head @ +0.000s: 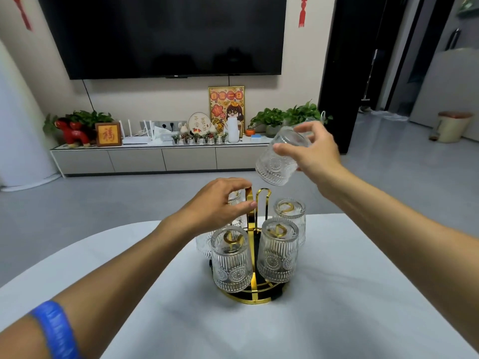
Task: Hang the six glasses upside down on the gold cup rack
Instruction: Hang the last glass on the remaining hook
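A glass [281,157] is held tilted, mouth down, above the rack [255,294] on the table [363,294].
It is gripped by the right hand [315,151]; the rack's handle [249,200] is pinched by the left hand [220,206]. 5 glasses hang inverted, 2 partly hidden at far left.

Glass [281,158] in my right grip [315,151]: clear, ribbed, embossed sunflower medallions. Hung glasses [231,263] on the rack match: clear, same ribs and medallions. Cup rack [252,297]: gold wire over a black base. Worktop [363,294]: plain white. Band on my left forearm [55,329]: bright blue.
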